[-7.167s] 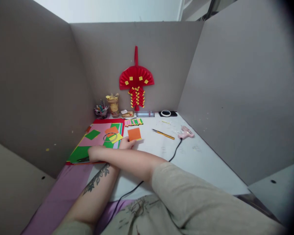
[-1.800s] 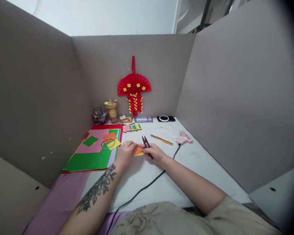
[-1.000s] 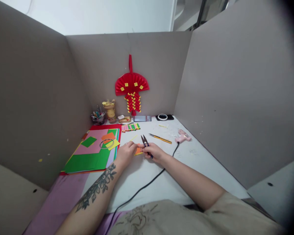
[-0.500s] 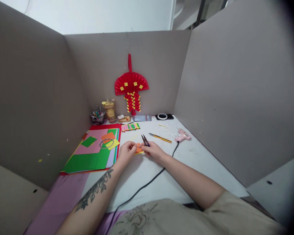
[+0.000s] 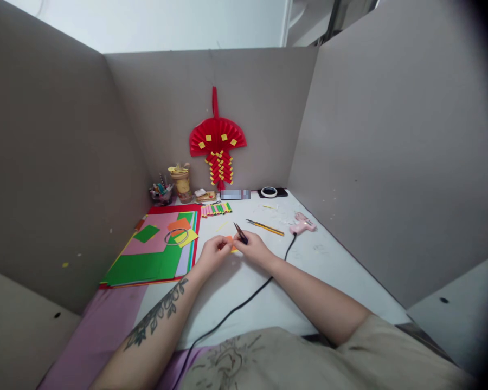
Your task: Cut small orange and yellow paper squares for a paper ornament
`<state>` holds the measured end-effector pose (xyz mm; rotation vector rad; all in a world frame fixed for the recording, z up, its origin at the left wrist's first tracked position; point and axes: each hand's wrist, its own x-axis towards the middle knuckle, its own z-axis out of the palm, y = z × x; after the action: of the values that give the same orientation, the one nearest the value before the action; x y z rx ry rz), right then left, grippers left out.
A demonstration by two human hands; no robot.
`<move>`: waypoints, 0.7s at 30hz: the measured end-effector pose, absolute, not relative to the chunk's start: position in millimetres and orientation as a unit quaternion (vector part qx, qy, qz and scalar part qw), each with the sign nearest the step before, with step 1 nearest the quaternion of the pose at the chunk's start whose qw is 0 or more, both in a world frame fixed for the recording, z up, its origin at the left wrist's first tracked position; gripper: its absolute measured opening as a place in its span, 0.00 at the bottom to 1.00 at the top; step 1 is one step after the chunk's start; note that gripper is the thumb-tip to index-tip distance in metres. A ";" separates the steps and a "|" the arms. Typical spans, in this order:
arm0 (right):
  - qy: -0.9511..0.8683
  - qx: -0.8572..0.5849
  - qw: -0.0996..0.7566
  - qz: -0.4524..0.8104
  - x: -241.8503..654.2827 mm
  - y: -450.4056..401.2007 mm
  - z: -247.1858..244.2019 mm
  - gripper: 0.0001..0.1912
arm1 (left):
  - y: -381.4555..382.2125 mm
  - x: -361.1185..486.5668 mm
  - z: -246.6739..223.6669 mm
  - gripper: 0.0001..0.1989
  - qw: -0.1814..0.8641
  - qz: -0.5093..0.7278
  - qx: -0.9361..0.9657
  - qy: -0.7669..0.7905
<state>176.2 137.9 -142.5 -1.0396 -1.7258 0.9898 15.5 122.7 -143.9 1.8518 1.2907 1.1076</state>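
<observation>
Over the middle of the table, my left hand (image 5: 214,252) pinches a small piece of orange paper (image 5: 230,239) with a yellow edge showing beneath it. My right hand (image 5: 255,249) is closed around a pair of small dark-handled scissors (image 5: 239,233), blades pointing up and away from me. Its fingertips also meet the orange paper, close to my left fingertips. My fingers cover much of the paper, so its full shape is hidden.
Stacked coloured paper (image 5: 142,269) lies left, with a tape ring (image 5: 176,237) on it. Small paper rolls (image 5: 216,209) stand behind my hands. A craft knife (image 5: 265,227) and a pink glue gun (image 5: 302,222) with a black cable lie right. A red paper fan ornament (image 5: 218,138) hangs behind.
My hands have come slightly closer together at the orange paper, covering more of it. The scissors have tilted a little to the left, and their blades look closer together.
</observation>
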 end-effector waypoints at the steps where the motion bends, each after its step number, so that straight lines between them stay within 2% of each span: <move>1: -0.694 -0.418 0.428 0.400 176.5 139.0 -143.7 0.06 | 122.7 15.5 -143.8 0.09 0.305 0.418 0.703 0.487; 8: -0.735 -0.406 0.399 0.367 176.8 141.4 -147.1 0.05 | 122.4 15.3 -144.6 0.07 0.292 0.398 0.725 0.481; 15: -0.707 -0.487 0.439 0.266 237.5 182.5 -120.6 0.08 | 118.8 8.1 -142.0 0.08 0.236 0.376 0.753 0.486; 18: -0.692 -0.576 0.386 0.201 283.6 220.5 -114.2 0.09 | 119.3 6.7 -143.0 0.09 0.226 0.368 0.759 0.487; 21: -0.692 -0.654 0.269 0.147 317.8 259.3 -119.2 0.09 | 121.3 7.8 -146.8 0.09 0.215 0.358 0.772 0.478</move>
<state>317.8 259.3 -119.2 -1.7641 -1.8652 0.3968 7.8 121.3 -146.8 2.1416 1.3268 0.9930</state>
